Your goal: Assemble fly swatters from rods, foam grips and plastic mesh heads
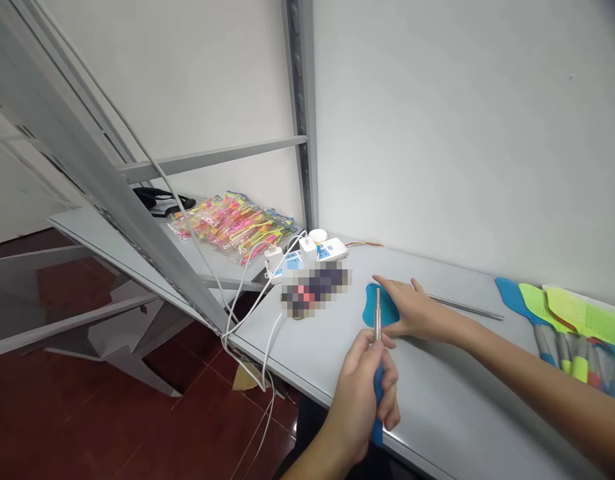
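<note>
My left hand (360,393) is wrapped around a fly swatter handle (378,377), a blue grip with a silver metal rod pointing away from me over the front edge of the table. Just beyond the rod's tip is a teal-blue fly swatter head (371,312). My right hand (417,310) reaches in from the right, with its thumb and fingers on either side of that head. Part of the head is hidden by the hand and the rod. Behind my right wrist, a thin metal rod (470,308) lies on the table.
Several fly swatters (577,320) in blue and yellow-green lie at the right by the wall. A white power strip (332,250) with plugs and cables stands at the back left, beside a blurred object (314,290). Bagged colourful items (232,223) lie beyond the grey metal frame (302,120).
</note>
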### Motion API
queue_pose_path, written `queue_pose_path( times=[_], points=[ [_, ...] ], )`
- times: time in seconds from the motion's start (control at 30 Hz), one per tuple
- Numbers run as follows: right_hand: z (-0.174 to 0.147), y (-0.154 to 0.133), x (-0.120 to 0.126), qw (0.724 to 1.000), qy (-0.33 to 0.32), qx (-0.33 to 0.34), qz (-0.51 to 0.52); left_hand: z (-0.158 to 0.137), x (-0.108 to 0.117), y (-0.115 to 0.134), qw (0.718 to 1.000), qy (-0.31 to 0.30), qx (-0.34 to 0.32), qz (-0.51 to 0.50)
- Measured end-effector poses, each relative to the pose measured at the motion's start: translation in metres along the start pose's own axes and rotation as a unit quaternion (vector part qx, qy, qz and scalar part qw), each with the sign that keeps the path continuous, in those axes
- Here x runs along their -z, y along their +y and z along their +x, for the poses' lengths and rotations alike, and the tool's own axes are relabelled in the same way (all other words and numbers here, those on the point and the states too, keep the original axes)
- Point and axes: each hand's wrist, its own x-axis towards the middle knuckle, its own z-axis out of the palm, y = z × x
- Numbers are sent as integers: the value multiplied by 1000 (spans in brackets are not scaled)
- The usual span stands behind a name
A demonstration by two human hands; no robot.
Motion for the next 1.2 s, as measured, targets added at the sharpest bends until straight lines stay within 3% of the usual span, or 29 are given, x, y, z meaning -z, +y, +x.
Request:
queue_pose_path(
  times=[0.27,0.43,0.67,0.73,0.83,0.93,1.03,1.13,1.2],
  points=[
    [5,-5,8,1000,17,7,11,8,0,-8,1000,26,-8,8],
    [1,-6,18,996,43,51,56,11,-2,-8,999,23,-25,29],
    [-17,-9,47,960,242,116,77,13,-3,-11,997,35,-48,53],
    [-27,-8,56,945,302,87,96,14,-6,-11,996,38,-49,67],
    [-45,-1,67,916,370,-15,155,20,-14,-12,995,23,-37,93],
    [-66,8,76,895,334,-105,275,27,-29,-16,994,-6,-8,105],
    [-87,17,83,839,284,-144,442,34,-44,-25,993,-47,29,109],
    [-104,29,84,736,349,-168,555,39,-57,-38,990,-71,42,114],
    [-114,37,83,682,395,-179,589,40,-62,-45,987,-89,50,121]
  ],
)
